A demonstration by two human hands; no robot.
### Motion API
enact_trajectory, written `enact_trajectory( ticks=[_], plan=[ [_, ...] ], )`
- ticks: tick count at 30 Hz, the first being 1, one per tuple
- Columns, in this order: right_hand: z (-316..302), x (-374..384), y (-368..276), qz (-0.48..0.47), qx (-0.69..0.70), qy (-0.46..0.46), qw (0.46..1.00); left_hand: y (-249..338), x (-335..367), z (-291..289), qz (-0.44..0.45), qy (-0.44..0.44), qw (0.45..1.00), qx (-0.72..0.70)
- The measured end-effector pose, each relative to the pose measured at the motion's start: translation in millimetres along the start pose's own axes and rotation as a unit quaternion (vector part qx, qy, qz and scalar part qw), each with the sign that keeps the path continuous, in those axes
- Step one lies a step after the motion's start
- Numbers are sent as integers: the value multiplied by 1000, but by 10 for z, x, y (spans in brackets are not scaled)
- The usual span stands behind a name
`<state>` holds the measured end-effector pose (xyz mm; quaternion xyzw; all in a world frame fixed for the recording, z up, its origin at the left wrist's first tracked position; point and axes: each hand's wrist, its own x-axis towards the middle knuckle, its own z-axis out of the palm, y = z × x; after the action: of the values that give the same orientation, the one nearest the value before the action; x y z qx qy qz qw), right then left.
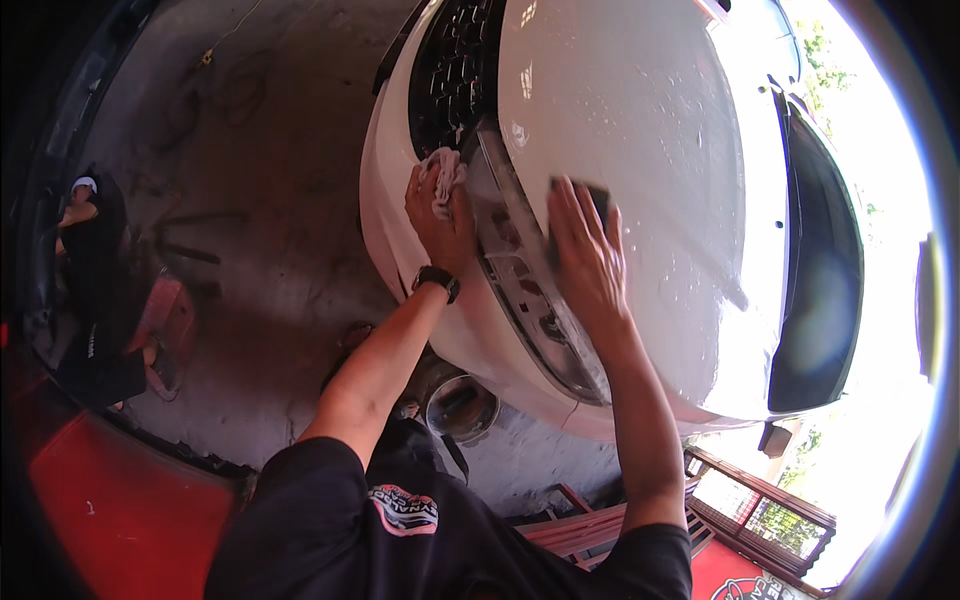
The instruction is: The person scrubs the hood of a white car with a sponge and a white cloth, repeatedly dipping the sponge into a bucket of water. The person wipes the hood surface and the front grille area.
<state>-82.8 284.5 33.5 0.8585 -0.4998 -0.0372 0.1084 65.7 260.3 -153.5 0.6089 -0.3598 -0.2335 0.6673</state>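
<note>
A white car's front end stands before me, with its wet hood [660, 180] on the right. My left hand [440, 230], wearing a dark wristwatch, is closed on a crumpled pale pinkish cloth [443, 178] at the corner where the black grille [457, 70] meets the headlight [520, 285]. My right hand [588, 245] lies over a dark flat pad [598, 194], pressing it onto the hood's edge beside the headlight. Only the pad's far corners show past the fingers; whether it is sandpaper or a block I cannot tell. Droplets and wet streaks cover parts of the hood.
A round bucket [462, 408] stands on the floor below the bumper. Another person [95, 270] in dark clothes crouches at the far left near a red object [165, 318]. Reddish slatted bench-like boards [575, 535] lie near my right side. The windshield [820, 270] is at far right.
</note>
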Motion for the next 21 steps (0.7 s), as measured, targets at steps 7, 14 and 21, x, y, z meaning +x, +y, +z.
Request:
enact_trajectory(
  ticks=[7,14,21],
  plan=[
    [202,751,-3,-52,33,41,997,-48,-10,-27,-12,-23,995,101],
    [-8,901,126,-98,6,-23,995,-11,39,38,-36,48,996,68],
    [411,598,-104,-21,57,19,998,-217,155,-22,-1,67,991,116]
  ],
)
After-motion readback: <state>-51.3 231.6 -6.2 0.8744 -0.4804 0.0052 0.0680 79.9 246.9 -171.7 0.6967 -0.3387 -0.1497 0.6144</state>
